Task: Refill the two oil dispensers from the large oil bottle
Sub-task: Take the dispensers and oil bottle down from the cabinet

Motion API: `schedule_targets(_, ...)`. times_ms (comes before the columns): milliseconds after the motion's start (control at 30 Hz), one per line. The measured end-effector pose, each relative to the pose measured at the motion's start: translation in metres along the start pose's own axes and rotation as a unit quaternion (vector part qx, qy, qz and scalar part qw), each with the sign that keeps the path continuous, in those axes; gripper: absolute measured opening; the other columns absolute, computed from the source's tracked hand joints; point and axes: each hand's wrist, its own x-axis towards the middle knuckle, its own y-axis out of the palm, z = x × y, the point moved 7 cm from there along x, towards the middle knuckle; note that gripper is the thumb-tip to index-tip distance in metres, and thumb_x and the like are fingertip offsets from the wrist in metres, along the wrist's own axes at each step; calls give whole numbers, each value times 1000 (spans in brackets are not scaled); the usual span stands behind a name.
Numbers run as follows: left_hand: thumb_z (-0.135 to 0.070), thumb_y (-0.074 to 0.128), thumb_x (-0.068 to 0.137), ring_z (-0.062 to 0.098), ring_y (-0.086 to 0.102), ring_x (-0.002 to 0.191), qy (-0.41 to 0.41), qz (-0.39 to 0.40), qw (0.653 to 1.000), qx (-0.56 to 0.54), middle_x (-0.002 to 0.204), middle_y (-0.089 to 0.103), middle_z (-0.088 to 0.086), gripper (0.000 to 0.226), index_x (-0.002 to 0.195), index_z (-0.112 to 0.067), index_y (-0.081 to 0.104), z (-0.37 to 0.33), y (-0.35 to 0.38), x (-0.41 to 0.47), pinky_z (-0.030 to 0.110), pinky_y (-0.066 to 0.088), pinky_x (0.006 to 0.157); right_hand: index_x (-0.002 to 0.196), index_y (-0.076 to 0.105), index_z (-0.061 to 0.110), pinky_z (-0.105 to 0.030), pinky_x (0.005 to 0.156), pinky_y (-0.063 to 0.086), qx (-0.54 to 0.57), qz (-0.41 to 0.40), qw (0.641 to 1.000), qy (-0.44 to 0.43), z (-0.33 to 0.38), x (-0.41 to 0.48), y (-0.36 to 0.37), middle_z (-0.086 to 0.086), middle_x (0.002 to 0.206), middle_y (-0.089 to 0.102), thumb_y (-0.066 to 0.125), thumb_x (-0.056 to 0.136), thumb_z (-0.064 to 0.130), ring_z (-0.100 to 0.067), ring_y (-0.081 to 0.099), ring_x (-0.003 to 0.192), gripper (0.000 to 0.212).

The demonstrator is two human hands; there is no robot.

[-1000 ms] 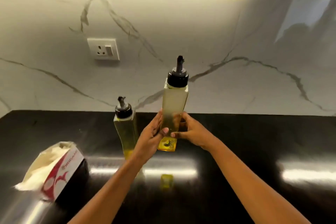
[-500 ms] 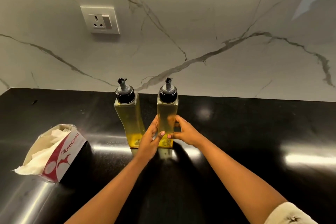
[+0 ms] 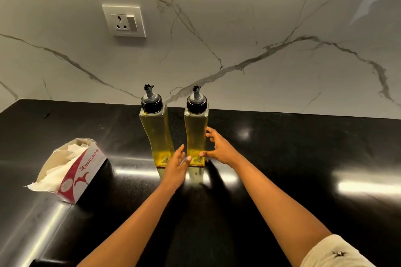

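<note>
**Both hands loose around the right of two filled dispensers**

At the lower right corner a cream fabric sleeve [image 3: 325, 251] covers the right upper arm. Both bare forearms reach forward over the glossy black stone countertop [image 3: 282, 212].

The left hand [image 3: 176, 163] has its fingers straight and relaxed. Its thumb tip lies against the lower front of the right dispenser [image 3: 195, 132], a tall, square-sided clear bottle with a black pouring cap. The right hand [image 3: 220, 147] is spread wide on the bottle's other side, thumb at the base and fingertips [image 3: 208, 130] at the right edge. Neither hand curls around the bottle, and whether the fingertips press it or only brush it is hard to tell.

That bottle stands upright on the countertop, holding yellow oil almost to its shoulder. Just beside it, apart by a narrow gap, stands the left dispenser [image 3: 157, 134], a matching clear bottle with a slightly waisted body, equally full and capped.

Well to the left lies an open red-and-white cardboard tissue box [image 3: 80, 171] with white tissue spilling out.

Behind everything rises the white grey-veined marble wall [image 3: 260, 28], which carries a white plastic wall socket [image 3: 124, 20].
</note>
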Motion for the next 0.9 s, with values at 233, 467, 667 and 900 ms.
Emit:
schedule_targets(233,-16,51,97,18,66,101,43,54,998,8,107,71,3,24,119,-15,61,-81,18,-94,27,50,79,122,56,19,-23,92,45,54,-151,984,-74,71,-92,-64,4,120,60,69,84,22,-12,55,115,40)
schedule_targets(467,-23,56,93,12,70,94,477,52,877,39,101,74,-5,19,108,-25,65,-366,39,-185,24,56,79,111,63,25,-1,74,43,6,-296,904,-308,258,-203,-192,15,105,66,64,86,30,9,59,96,26)
schedule_targets(667,-22,59,94,5,67,94,603,-31,797,-8,101,71,-9,13,103,-26,67,-548,53,-209,22,57,73,118,58,15,-21,79,51,-1,-414,820,-395,393,-233,-303,1,114,64,62,88,25,-9,60,101,31)
schedule_targets(900,-30,62,92,19,50,119,539,-79,833,92,136,52,2,41,130,-25,50,-669,85,-140,33,44,87,125,45,12,-21,60,40,97,-381,867,-306,451,-182,-399,-6,113,55,63,87,18,-6,51,78,43)
